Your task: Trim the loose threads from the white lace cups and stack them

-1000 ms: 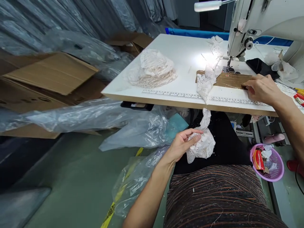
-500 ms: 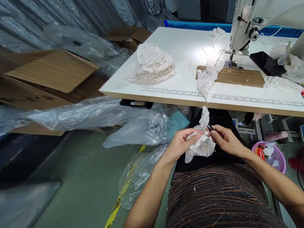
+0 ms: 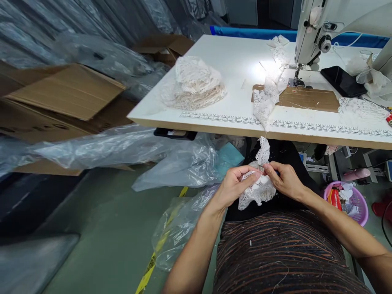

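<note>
White lace (image 3: 260, 190) lies over the dark lap below the table edge. My left hand (image 3: 235, 183) pinches its upper left part between thumb and fingers. Close beside it, my right hand (image 3: 283, 179) is closed at the lace's upper right, its fingertips meeting those of my left hand; any small tool in it is hidden. From the hands a narrow lace strip (image 3: 263, 151) runs up to more lace (image 3: 265, 104) hanging at the table edge, which reaches back beside the sewing machine (image 3: 309, 41).
On the white table (image 3: 223, 118) are a lace stack (image 3: 199, 83), a brown board (image 3: 309, 99) and a black phone (image 3: 343, 81). Cardboard boxes (image 3: 67, 90) and plastic sheeting (image 3: 183, 159) are left; a pink basket (image 3: 363, 208) stands right.
My right hand has shifted slightly left, closer to my left hand. The dark pointed tool seen at its fingertips before no longer shows. My left hand has barely moved.
</note>
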Demonstrator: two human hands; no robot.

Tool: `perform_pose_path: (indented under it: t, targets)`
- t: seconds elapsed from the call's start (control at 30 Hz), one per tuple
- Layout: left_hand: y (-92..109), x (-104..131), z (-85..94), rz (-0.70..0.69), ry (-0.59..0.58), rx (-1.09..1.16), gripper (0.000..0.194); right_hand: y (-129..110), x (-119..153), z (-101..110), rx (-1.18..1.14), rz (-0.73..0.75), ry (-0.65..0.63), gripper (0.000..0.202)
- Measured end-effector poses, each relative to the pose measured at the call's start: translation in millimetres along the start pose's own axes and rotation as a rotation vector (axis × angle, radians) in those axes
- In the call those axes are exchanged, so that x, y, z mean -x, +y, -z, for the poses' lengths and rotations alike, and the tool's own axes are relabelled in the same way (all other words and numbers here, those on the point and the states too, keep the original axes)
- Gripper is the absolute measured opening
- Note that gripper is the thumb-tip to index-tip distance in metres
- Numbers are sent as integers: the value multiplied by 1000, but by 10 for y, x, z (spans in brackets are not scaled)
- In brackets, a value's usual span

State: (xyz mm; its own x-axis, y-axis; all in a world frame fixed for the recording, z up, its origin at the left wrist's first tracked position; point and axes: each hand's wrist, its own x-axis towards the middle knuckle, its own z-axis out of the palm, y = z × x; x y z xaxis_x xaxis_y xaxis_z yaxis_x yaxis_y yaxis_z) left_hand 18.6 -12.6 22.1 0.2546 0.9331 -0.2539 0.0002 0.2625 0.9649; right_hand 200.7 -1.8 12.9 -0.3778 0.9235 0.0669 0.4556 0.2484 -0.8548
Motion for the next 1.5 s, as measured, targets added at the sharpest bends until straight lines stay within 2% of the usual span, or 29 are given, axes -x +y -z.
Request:
perform_pose_path:
  t: [0.27,0.47,0.67,0.9,1.1,1.27,1.4,1.5]
  targets:
    - [-18,1,9,13,18,54,44,-24,17,40,-37,11,-64,52]
    - [-38,0,28,30,21,82,47,-8,-18,-1,-10,-12,-45,48]
    - [-41,-2,45,9,8,65,43,-20,2,14,-24,7,-88,48]
    - [-46,-20,46,8,5,74,42,-26,-27,-25,-44,-6,20,49]
    - [-47,-18,36,35,-7,70,44,-24,23,-26,33,38,-56,45]
    - [-26,-27,45,26,-12,24,44,-55,1,17,-30,-12,63,44]
    - [0,-51,68,20,38,-27,46,-49,-106,51,-121,-82,262,40]
    - [27,-53,74,12,46,-51,45,-16,-268,-2,-136,-170,404,42]
